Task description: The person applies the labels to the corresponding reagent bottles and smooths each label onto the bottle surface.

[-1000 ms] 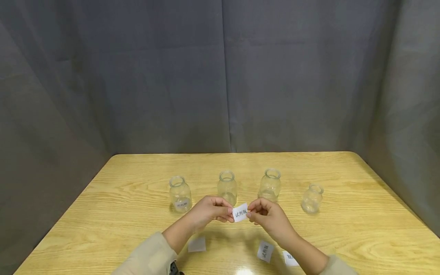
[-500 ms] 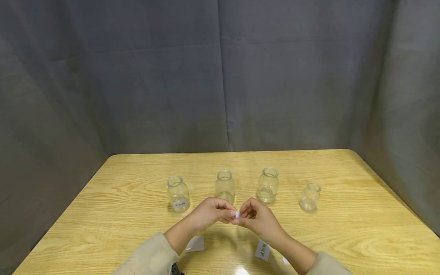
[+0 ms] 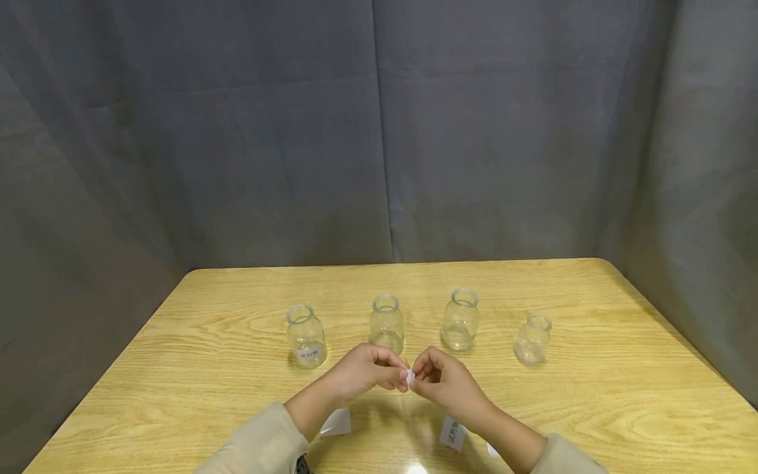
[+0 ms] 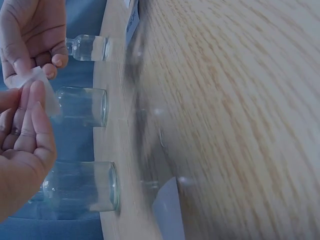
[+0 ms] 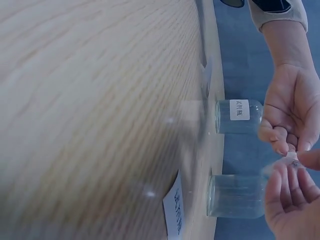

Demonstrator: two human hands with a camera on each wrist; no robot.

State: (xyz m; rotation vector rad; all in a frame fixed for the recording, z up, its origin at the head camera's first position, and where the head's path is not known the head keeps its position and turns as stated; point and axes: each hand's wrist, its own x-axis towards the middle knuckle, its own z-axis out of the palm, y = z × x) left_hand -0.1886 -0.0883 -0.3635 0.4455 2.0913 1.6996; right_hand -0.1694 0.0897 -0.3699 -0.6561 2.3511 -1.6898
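Observation:
Above the middle of the table, my left hand (image 3: 370, 372) and my right hand (image 3: 444, 378) are close together. Both pinch a small white paper label (image 3: 410, 377) between thumb and fingers. The label (image 4: 49, 95) looks bent or partly peeled in the left wrist view; most of its writing is hidden. Behind the hands stand two unlabelled glass jars, one left of centre (image 3: 387, 322) and one right of centre (image 3: 460, 319). Farther left, a glass jar (image 3: 306, 332) bears a white label with dark characters. A smaller glass jar (image 3: 533, 339) stands at the right.
Near the table's front lie a white paper piece (image 3: 335, 422) on the left and a label with dark writing (image 3: 453, 433) on the right. Another white label (image 3: 493, 451) is mostly covered by the right forearm. Grey curtains (image 3: 284, 145) enclose the wooden table (image 3: 177, 368).
The right hand has moved left to meet the left hand. The label, earlier flat with its writing showing, is now bent between the fingertips. The jars have stayed in place.

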